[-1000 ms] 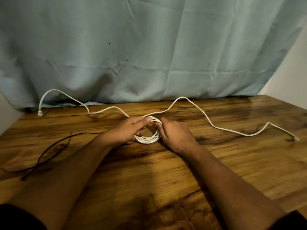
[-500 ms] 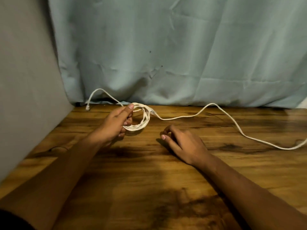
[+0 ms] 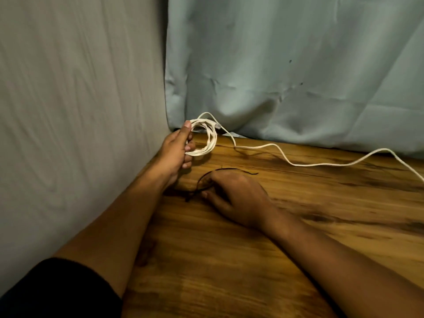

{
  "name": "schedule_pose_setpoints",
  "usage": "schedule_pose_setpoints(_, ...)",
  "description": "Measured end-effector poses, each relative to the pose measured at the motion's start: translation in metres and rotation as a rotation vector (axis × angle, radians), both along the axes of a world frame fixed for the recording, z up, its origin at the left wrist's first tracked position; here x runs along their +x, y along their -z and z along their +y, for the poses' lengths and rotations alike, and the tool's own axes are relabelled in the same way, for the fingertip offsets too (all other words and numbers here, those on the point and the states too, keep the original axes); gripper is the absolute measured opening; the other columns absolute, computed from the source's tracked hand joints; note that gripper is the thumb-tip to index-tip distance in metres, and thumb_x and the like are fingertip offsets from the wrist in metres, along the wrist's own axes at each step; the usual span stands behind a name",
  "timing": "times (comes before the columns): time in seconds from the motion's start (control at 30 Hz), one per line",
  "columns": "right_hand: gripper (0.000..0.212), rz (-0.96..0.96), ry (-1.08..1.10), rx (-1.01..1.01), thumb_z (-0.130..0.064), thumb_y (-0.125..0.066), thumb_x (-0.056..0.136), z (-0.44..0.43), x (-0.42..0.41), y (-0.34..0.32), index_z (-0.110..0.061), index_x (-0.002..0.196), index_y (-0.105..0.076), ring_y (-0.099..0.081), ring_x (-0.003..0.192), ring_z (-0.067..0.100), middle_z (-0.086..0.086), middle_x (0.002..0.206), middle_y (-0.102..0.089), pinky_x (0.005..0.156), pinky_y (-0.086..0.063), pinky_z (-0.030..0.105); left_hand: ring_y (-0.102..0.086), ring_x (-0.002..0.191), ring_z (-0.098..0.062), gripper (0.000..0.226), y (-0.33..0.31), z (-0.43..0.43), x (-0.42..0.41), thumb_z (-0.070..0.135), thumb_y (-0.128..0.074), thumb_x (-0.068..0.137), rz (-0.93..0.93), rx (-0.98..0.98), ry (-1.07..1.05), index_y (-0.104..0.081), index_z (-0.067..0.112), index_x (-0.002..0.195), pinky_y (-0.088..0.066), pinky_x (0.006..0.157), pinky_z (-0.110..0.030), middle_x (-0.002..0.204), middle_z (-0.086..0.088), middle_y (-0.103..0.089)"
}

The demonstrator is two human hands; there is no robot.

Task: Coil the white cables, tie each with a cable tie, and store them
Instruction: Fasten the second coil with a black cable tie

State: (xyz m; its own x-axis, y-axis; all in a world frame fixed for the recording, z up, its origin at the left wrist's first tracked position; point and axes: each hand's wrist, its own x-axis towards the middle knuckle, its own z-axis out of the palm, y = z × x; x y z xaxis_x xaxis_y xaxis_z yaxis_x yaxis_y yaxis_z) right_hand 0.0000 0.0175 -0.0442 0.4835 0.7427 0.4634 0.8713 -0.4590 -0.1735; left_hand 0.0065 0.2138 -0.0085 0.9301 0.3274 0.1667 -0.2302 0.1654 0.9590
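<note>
Head view: left hand grips the coil of white cable just above the wooden table, near the back corner. The loose tail trails right across the top. Right hand rests on the table, thumb and fingers pinching the black cable tie (blurred there).

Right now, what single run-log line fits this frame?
left hand: grips coiled white cable | right hand: fingertips at thin black cable tie on wooden table | cable tail: uncoiled | tie: not yet on coil
</note>
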Motion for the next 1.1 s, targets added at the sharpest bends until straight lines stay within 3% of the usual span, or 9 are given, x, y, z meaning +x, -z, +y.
schedule_pose_setpoints(0.2, 0.033, 0.005, -0.048, -0.022, -0.054, -0.058, 0.098, 0.024, 0.0, 0.0, -0.033, 0.122, -0.065, -0.056, 0.088, 0.004, -0.011, 0.106, -0.064, 0.064, -0.04, 0.022, -0.021, 0.042, -0.008, 0.04, 0.005, 0.007, 0.005, 0.052, -0.047, 0.104, 0.015, -0.011, -0.033, -0.047, 0.023, 0.077, -0.019, 0.039, -0.018, 0.056, 0.008, -0.034)
schedule_pose_setpoints(0.27, 0.036, 0.014, -0.062, -0.067, -0.058, -0.055, 0.098, 0.024, 0.0, -0.001, -0.034, 0.123, -0.067, -0.056, 0.087, 0.005, -0.01, 0.105, -0.061, 0.064, -0.043, 0.024, -0.022, 0.044, -0.01, 0.04, 0.004, 0.007, 0.005, 0.052, -0.046, 0.105, 0.023, 0.004, -0.033, -0.047, 0.023, 0.078, -0.019, 0.04, -0.019, 0.056, 0.008, -0.035)
schedule_pose_setpoints(0.4, 0.033, 0.02, -0.031, -0.025, -0.057, -0.053, 0.1, 0.022, 0.002, 0.0, -0.033, 0.112, -0.072, -0.058, 0.084, 0.007, -0.01, 0.101, -0.062, 0.066, -0.051, 0.033, -0.023, 0.045, -0.009, 0.039, 0.002, 0.007, 0.005, 0.052, -0.046, 0.104, 0.022, 0.014, -0.027, -0.046, 0.023, 0.079, -0.02, 0.039, -0.02, 0.056, 0.008, -0.035)
schedule_pose_setpoints(0.57, 0.026, -0.004, 0.033, 0.038, -0.052, -0.057, 0.099, 0.009, 0.004, 0.002, -0.028, 0.096, -0.068, -0.051, 0.08, 0.006, -0.012, 0.093, -0.057, 0.062, -0.04, 0.028, -0.024, 0.043, -0.008, 0.038, 0.005, 0.006, 0.007, 0.053, -0.046, 0.104, 0.021, 0.036, -0.011, -0.046, 0.022, 0.081, -0.02, 0.04, -0.02, 0.056, 0.009, -0.036)
schedule_pose_setpoints(0.63, 0.023, 0.0, 0.069, 0.038, -0.049, -0.059, 0.098, 0.001, 0.007, 0.0, -0.028, 0.096, -0.068, -0.053, 0.082, 0.008, -0.011, 0.094, -0.059, 0.065, -0.044, 0.031, -0.023, 0.041, -0.008, 0.038, 0.005, 0.006, 0.007, 0.053, -0.047, 0.104, 0.012, 0.029, -0.004, -0.046, 0.022, 0.081, -0.02, 0.04, -0.019, 0.056, 0.009, -0.036)
schedule_pose_setpoints(0.8, 0.014, 0.091, 0.232, 0.025, -0.045, -0.068, 0.092, -0.013, 0.019, -0.002, -0.033, 0.097, -0.066, -0.057, 0.092, 0.008, -0.015, 0.097, -0.062, 0.075, -0.052, 0.037, -0.023, 0.04, -0.007, 0.039, 0.008, 0.005, 0.009, 0.054, -0.048, 0.103, 0.015, 0.019, -0.003, -0.047, 0.023, 0.081, -0.021, 0.039, -0.018, 0.056, 0.008, -0.037)
schedule_pose_setpoints(0.93, 0.033, 0.167, 0.338, 0.081, -0.057, -0.072, 0.084, -0.011, 0.017, -0.005, -0.036, 0.105, -0.057, -0.056, 0.087, 0.007, -0.015, 0.094, -0.06, 0.071, -0.053, 0.035, -0.022, 0.04, -0.008, 0.038, 0.009, 0.002, 0.008, 0.054, -0.047, 0.103, 0.026, 0.045, -0.002, -0.046, 0.022, 0.082, -0.02, 0.04, -0.019, 0.057, 0.008, -0.037)
schedule_pose_setpoints(1.03, 0.04, 0.241, 0.45, -0.004, -0.065, -0.073, 0.079, -0.011, 0.014, -0.015, -0.031, 0.092, -0.057, -0.058, 0.08, 0.01, -0.011, 0.086, -0.062, 0.065, -0.05, 0.034, -0.022, 0.041, -0.008, 0.039, 0.008, 0.001, 0.009, 0.055, -0.047, 0.103, 0.026, 0.05, 0.002, -0.046, 0.022, 0.082, -0.02, 0.039, -0.019, 0.056, 0.008, -0.036)
schedule_pose_setpoints(1.1, 0.033, 0.338, 0.487, -0.08, -0.058, -0.074, 0.082, -0.014, 0.013, -0.024, -0.028, 0.086, -0.061, -0.06, 0.079, 0.011, -0.01, 0.083, -0.066, 0.064, -0.048, 0.032, -0.022, 0.041, -0.008, 0.039, 0.008, 0.001, 0.009, 0.055, -0.047, 0.103, 0.028, 0.054, 0.003, -0.046, 0.022, 0.082, -0.02, 0.039, -0.019, 0.056, 0.009, -0.036)
